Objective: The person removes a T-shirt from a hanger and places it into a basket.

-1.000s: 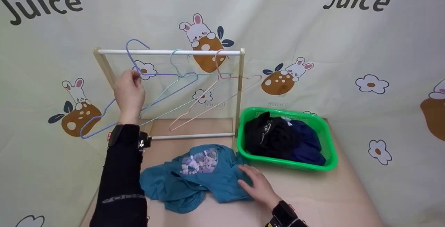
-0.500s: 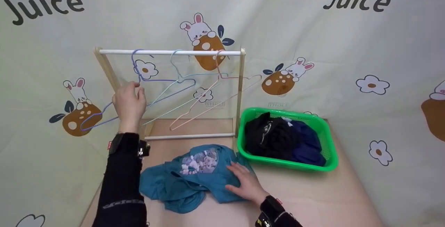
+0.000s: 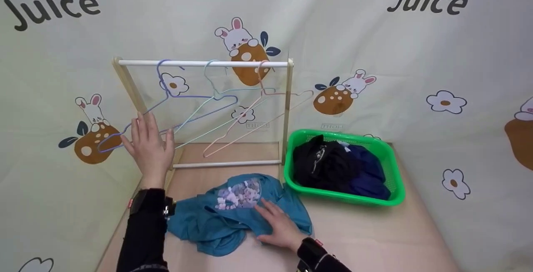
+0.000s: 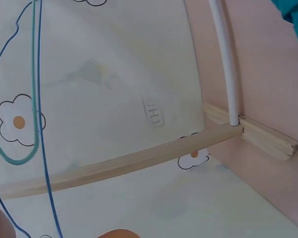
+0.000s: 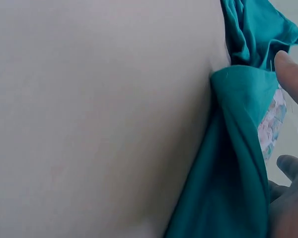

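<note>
My left hand (image 3: 150, 149) has its fingers spread and straight, in front of the lower left part of a blue clothes hanger (image 3: 191, 96). That hanger hooks over the white top rod of a small wooden rack. In the left wrist view, the blue hanger (image 4: 45, 168) hangs apart from the bit of hand at the corner. Lower right, my right hand (image 3: 281, 226) lies over a crumpled teal shirt (image 3: 225, 226) with a printed picture, fingers loosely extended. The right wrist view shows the thumb and fingers beside the teal shirt's folded edge (image 5: 238, 99); contact is hard to tell.
A light green hanger (image 3: 245, 90) and a pink hanger (image 3: 252, 106) share the rack's top rod (image 3: 187, 63). Right of the rack stands a green basket (image 3: 395, 172) with black and navy clothes inside. A printed curtain surrounds the table (image 3: 354, 238) behind and at the sides.
The blue hanger's hook came down onto the rod. My left hand then let go of the hanger, lowered and spread its fingers. My right hand slid left over the teal shirt.
</note>
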The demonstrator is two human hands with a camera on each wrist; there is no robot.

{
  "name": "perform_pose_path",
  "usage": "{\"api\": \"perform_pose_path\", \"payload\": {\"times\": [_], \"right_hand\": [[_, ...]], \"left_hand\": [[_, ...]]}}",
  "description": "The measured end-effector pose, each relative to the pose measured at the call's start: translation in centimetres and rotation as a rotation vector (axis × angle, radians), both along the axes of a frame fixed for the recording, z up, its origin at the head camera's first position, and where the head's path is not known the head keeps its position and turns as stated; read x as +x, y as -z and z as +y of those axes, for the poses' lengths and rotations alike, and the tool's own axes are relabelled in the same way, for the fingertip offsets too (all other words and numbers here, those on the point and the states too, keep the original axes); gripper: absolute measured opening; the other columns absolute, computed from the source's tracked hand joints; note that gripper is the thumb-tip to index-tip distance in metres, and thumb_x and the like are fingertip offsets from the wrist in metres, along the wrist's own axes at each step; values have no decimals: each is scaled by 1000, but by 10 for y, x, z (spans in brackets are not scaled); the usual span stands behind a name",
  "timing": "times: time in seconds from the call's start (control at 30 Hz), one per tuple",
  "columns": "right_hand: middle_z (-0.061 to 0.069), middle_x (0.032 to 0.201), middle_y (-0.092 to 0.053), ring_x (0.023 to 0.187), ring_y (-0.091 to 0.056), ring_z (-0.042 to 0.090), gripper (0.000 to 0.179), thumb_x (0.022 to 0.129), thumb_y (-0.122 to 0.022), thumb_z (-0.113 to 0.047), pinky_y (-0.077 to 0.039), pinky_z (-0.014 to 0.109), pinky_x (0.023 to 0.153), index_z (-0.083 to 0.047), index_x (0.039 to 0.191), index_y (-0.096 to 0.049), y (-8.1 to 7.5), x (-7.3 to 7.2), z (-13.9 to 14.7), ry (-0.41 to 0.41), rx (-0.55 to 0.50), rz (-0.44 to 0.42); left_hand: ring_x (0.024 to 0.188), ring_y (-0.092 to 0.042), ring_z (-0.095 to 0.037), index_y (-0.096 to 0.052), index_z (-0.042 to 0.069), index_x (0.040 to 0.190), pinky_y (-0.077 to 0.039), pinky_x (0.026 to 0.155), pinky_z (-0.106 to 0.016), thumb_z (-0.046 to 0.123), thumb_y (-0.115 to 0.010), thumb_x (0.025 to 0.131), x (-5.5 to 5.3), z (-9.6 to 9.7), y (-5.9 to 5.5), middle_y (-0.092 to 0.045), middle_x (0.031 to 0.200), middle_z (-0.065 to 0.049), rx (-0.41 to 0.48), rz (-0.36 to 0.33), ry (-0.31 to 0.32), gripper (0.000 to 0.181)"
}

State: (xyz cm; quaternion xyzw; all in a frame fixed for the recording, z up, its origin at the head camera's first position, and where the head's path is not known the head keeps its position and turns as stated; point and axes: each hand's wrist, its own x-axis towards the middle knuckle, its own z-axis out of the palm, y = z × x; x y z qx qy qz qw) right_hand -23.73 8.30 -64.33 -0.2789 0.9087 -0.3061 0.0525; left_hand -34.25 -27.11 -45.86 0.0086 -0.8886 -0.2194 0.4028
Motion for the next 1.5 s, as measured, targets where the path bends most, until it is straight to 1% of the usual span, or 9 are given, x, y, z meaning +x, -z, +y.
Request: {"api": "perform_pose_path", "payload": {"times": [0.2,0.43,0.6,0.8,0.9,1.03,1.23,1.37,1.5], "right_hand": [[11,160,-26,144,-26,38,88,84,-79,-41,-33,63,105,-21,156,-33,-4,-1,-9,3,29,19],[9,160,-27,144,-28,35,88,83,-79,-41,-37,61,103,-23,156,-33,-3,-7,-15,14,59,54],[7,161,-25,142,-32,35,89,84,-79,-39,-39,59,102,-27,157,-29,0,-10,-22,-7,82,68],[6,162,-22,135,-41,38,93,83,-78,-44,-41,60,99,-29,158,-25,2,-15,-26,-42,165,72],[5,159,-30,131,-45,35,93,82,-79,-46,-43,60,96,-32,158,-26,2,-17,-28,-34,221,74],[4,142,-49,118,-51,26,92,81,-81,-45,-48,53,88,-33,156,-30,2,-18,-30,-22,295,104],[3,124,-58,106,-57,23,76,82,-81,-35,-51,45,81,-29,149,-45,4,-16,-33,8,312,123],[2,112,-64,101,-60,22,51,85,-79,-28,-51,43,79,-26,133,-62,8,-14,-34,43,306,117],[2,103,-67,96,-62,22,35,86,-77,-17,-52,42,78,-22,120,-70,10,-13,-33,96,247,116]], "left_hand": [[149,-7,-36,-29,6,155,10,111,-64,43,-50,98,14,-9,26,-19,161,-19,41,-56,17,72],[148,-4,-40,-25,9,157,9,109,-67,48,-50,97,27,-15,49,-14,163,-20,55,-150,18,76],[148,-5,-43,-24,11,157,9,108,-69,48,-52,97,32,-17,65,-15,162,-22,72,-192,19,76],[147,-5,-44,-24,7,157,9,107,-70,48,-53,97,38,-14,90,-15,161,-23,92,-268,15,77],[147,-5,-45,-24,6,156,8,107,-71,49,-53,97,42,-12,103,-16,161,-24,92,-310,13,78],[146,-8,-46,-28,3,154,7,107,-71,49,-52,98,47,-9,118,-20,159,-26,89,-358,5,77],[146,-5,-46,-25,3,155,11,107,-70,51,-48,99,51,-3,135,-18,160,-25,88,-446,15,78],[146,-5,-47,-24,5,156,10,106,-71,50,-48,99,52,1,141,-17,160,-25,82,-487,16,77],[145,-6,-47,-25,5,156,8,106,-73,50,-49,99,53,5,148,-18,160,-24,89,-495,28,76]]}}
